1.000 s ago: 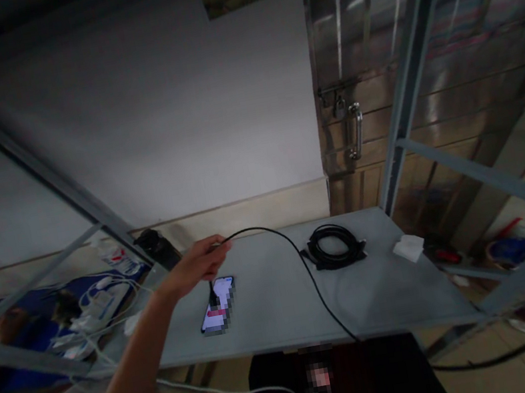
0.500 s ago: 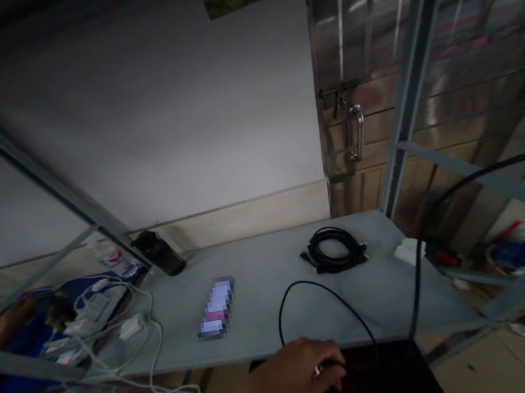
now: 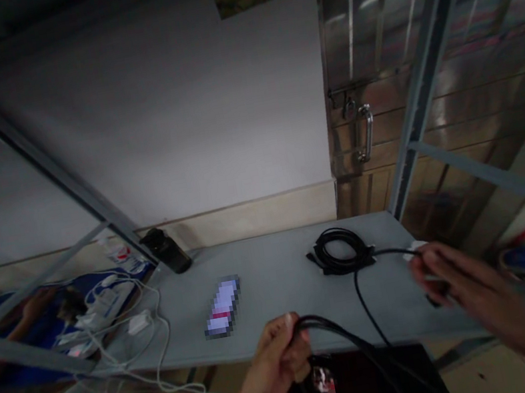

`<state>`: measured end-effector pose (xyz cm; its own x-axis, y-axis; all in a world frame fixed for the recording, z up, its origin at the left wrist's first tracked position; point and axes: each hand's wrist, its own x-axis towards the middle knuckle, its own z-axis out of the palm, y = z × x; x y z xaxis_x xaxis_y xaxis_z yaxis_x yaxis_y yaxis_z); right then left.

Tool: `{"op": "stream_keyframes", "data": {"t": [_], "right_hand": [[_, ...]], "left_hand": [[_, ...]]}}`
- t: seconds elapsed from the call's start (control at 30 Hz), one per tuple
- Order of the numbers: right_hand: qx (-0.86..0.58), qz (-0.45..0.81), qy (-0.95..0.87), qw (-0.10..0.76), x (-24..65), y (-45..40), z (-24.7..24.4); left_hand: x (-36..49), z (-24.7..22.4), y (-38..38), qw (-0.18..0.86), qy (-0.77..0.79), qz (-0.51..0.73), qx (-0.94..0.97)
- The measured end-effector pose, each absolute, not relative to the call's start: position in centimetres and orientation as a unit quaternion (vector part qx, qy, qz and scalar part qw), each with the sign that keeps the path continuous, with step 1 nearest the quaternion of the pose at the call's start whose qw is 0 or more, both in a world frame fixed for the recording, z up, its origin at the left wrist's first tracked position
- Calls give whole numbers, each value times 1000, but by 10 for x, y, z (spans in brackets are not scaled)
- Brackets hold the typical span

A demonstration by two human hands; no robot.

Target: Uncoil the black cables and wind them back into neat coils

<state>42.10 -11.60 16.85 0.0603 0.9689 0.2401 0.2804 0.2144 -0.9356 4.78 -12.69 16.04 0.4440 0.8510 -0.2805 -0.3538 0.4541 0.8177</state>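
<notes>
Near the front edge of the desk, my left hand (image 3: 281, 354) is closed on a black cable (image 3: 340, 330), whose doubled strands arch out of the fingers and fall toward my lap. My right hand (image 3: 466, 286), a little blurred, is raised over the desk's right side. It pinches another stretch of the same kind of cable, which loops left over the desk and down. A small dark piece, perhaps a plug, shows below its fingers. Between and beyond the hands lies a coiled black cable (image 3: 322, 260) on the desk.
On the grey desk (image 3: 263, 257) lie a phone (image 3: 222, 307) with a lit, blurred screen and a dark bottle (image 3: 166, 250). White cords and a power strip (image 3: 102, 306) spread at the left, where another person's arm (image 3: 17, 331) rests. Metal posts (image 3: 430, 52) frame the desk.
My right hand has come into view at the right, pinching cable. My left hand has shifted slightly left and now grips doubled strands of cable. The view has turned slightly left.
</notes>
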Motion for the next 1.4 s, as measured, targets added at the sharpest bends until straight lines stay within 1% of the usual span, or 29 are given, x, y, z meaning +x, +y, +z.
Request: {"op": "stream_keyframes", "data": {"t": [0.03, 0.1, 0.2, 0.3, 0.33, 0.43, 0.53, 0.6, 0.7, 0.8, 0.87, 0.97, 1.07, 1.17, 1.23, 1.3, 1.4], "right_hand": [[-506, 437, -534, 517, 405, -115, 152], [-475, 566, -443, 508, 372, -120, 118], [-457, 669, -284, 513, 327, -136, 73], [-447, 711, -155, 519, 292, -153, 39], [-439, 714, -116, 534, 284, -158, 28], [-397, 714, -3, 577, 269, -169, 0], [-349, 741, 59, 570, 270, -175, -17], [-307, 774, 49, 551, 275, -177, -15], [-264, 795, 26, 545, 280, -179, 10], [-274, 761, -8, 588, 275, -181, 42], [-308, 728, -43, 611, 273, -181, 58], [-389, 711, -57, 583, 279, -182, 72], [-438, 702, -50, 559, 288, -181, 89], [-406, 700, -81, 581, 289, -174, 108], [-360, 703, -123, 601, 286, -168, 118], [-327, 704, -156, 610, 282, -163, 123], [-314, 707, -197, 602, 279, -159, 125]], "left_hand": [[54, 153, -125, 789, 349, 419, 284], [68, 137, -123, 804, 330, 464, 171], [85, 111, -124, 804, 307, 508, 27], [95, 85, -132, 776, 311, 544, -72], [96, 77, -136, 764, 316, 556, -89], [98, 59, -147, 734, 352, 574, -89], [98, 54, -154, 717, 389, 574, -67], [97, 55, -154, 710, 391, 580, -81], [98, 61, -151, 698, 372, 597, -132], [101, 66, -147, 702, 347, 604, -148], [102, 68, -146, 717, 335, 597, -133], [100, 70, -149, 742, 363, 560, -66], [91, 70, -157, 746, 415, 516, 71], [83, 70, -164, 721, 452, 483, 206], [80, 70, -168, 695, 478, 472, 257], [79, 71, -171, 660, 497, 486, 285], [77, 73, -174, 627, 494, 518, 307]]}}
